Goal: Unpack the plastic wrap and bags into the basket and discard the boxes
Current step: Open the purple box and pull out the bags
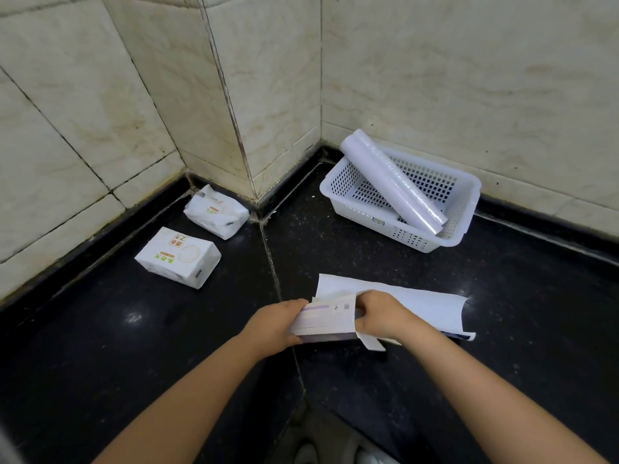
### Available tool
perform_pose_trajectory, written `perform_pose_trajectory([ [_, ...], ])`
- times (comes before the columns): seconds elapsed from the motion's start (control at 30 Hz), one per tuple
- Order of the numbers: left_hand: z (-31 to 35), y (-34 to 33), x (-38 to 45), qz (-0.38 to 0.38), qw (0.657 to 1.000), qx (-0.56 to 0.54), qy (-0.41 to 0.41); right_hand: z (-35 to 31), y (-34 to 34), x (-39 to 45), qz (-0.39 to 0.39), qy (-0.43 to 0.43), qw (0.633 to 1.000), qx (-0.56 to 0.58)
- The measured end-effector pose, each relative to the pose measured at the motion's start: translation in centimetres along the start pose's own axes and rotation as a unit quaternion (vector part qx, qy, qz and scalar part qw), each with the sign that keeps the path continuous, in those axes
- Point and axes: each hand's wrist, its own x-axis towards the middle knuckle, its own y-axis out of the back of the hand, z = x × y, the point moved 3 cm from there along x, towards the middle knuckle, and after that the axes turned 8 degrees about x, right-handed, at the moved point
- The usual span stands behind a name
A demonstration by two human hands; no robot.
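Left hand (pixel 279 321): grips the near left end of the box (pixel 323 321), fingers curled under it, likely to steady it while the other hand works.
Right hand (pixel 378 316): curls over the box's right part, fingers tucked at the torn flap, apparently pulling the carton open or flat.
Box: held just above the black counter (pixel 502 313), between the two hands; it looks slack and opened, so the judgement is that it is being emptied or folded for discarding.
Sheet (pixel 425 303): a white flattened piece, probably cardboard, lies behind the right hand, touching the counter, its far edge curling up.
Roll (pixel 393 182): already in the basket (pixel 465 209), leaning tilted with its upper end over the back-left rim because it is longer than the floor.
Basket: stands in the right wall corner, well apart from the hands.
Packs: a paper pack (pixel 178 257) and a crumpled pack (pixel 216 212) sit by the left wall, untouched; these are probably the bags still to unpack.
Hidden: whether anything remains inside the box cannot be told; the right fingertips are covered by the flap.
Unclear: print on box and packs is too small to read; no bin for discards is in view.
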Motion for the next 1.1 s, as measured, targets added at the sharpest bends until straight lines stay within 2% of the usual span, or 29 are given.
perform_pose_trajectory([
  [0.13, 0.8, 0.2, 0.4, -0.012, 1.000, 0.010, -0.016, 0.8, 0.0, -0.4, -0.083, -0.052, 0.995, -0.001],
  [0.23, 1.1, 0.2, 0.6, -0.017, 1.000, 0.005, -0.023, 1.4, -0.3, -0.9, -0.098, -0.056, 0.992, 0.052],
  [0.37, 1.0, 0.3, 0.6, -0.018, 1.000, 0.011, -0.021, 1.5, -1.3, -1.3, -0.003, 0.006, 0.989, 0.148],
  [0.53, 0.2, 1.1, 0.6, -0.015, 0.999, 0.038, -0.024, 3.1, 1.3, -3.3, 0.076, 0.061, 0.990, 0.105],
  [0.77, 0.8, 2.0, 1.8, -0.045, 0.986, 0.156, -0.047, 8.8, 9.2, -8.0, 0.102, -0.006, 0.989, 0.108],
  [0.9, 1.9, 1.2, 2.5, -0.107, 0.959, 0.239, -0.110, 9.8, 13.1, -10.2, 0.171, -0.010, 0.965, 0.197],
  [1.0, 2.4, 2.0, 3.2, -0.136, 0.952, 0.232, -0.146, 7.9, 14.5, -8.5, 0.238, 0.003, 0.947, 0.218],
  [1.1, 2.7, 4.0, 4.4, -0.078, 0.968, 0.183, -0.152, 5.5, 15.1, -3.9, 0.312, 0.024, 0.934, 0.171],
])
